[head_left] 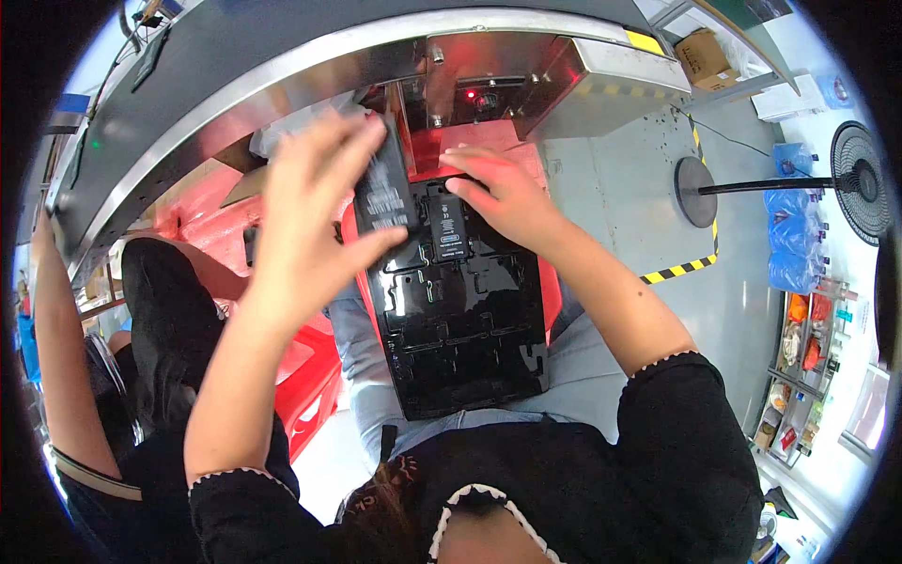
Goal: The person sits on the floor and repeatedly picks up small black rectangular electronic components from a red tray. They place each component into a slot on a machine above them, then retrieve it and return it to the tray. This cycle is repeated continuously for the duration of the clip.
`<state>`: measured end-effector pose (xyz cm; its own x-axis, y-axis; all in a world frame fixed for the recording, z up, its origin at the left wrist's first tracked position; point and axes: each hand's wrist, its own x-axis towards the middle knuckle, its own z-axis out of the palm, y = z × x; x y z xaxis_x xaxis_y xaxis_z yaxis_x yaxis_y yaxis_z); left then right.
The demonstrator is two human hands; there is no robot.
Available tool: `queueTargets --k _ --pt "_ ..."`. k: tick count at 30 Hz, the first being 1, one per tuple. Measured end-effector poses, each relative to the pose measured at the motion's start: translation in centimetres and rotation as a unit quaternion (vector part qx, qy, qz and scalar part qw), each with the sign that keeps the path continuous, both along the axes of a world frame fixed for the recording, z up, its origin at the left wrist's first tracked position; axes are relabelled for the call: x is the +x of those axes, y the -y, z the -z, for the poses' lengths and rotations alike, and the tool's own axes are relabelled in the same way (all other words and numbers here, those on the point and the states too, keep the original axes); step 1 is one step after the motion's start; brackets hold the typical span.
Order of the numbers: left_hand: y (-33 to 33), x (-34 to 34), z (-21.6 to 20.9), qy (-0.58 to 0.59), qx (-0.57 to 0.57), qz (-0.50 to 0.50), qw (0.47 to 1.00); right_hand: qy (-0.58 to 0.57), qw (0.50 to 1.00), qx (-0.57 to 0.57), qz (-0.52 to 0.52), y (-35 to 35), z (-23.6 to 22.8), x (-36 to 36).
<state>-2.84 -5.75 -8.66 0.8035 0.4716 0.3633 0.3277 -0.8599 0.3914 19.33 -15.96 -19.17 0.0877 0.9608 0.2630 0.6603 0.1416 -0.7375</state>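
A glossy black moulded tray [456,376] with shaped pockets lies across my lap. In one pocket near its far end sits a flat black battery [449,228] with pale print. My left hand [315,202] is closed on a second, larger-looking black battery [383,183], tilted above the tray's far left corner. The thumb presses its near end and the fingers its far end; this hand is smeared by motion. Beside the tray's far right edge, my right hand [507,193] has its fingers apart with nothing between them. Red light falls on its fingertips.
A steel-edged bench [282,80] with a metal housing [611,89] and red lamp rises ahead. Red plastic crates [315,376] stand left and under the tray. A co-worker's arm [70,357] is at far left. A fan [855,183] and water bottles [789,235] stand right.
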Motion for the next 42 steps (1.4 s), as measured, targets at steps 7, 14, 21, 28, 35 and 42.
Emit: queueTargets --k 7,14,21,28,35,42 --pt "2.6 -1.7 9.7 -0.163 -0.119 -0.005 0.979 -0.03 0.999 0.017 0.006 0.6 -5.8 0.2" --pt "2.6 -2.1 11.9 -0.113 -0.134 -0.024 0.984 0.034 0.967 0.251 -0.007 -3.6 -13.8 1.4" --pt "1.6 -1.9 11.4 -0.1 -0.159 -0.022 0.982 -0.014 0.954 0.296 0.033 -15.4 -19.5 1.4" --pt "-0.8 -2.4 3.2 0.135 -0.069 -0.017 0.988 0.22 0.967 0.122 -0.026 -27.6 -19.6 4.3" --pt "-16.1 -6.3 -5.4 0.194 0.343 -0.17 0.903 0.424 0.897 -0.105 -0.065 -29.6 -21.9 5.2" --pt "-26.7 -6.0 -9.3 -0.107 -0.143 -0.163 0.97 0.263 0.964 0.038 -0.016 -22.6 -24.6 6.7"
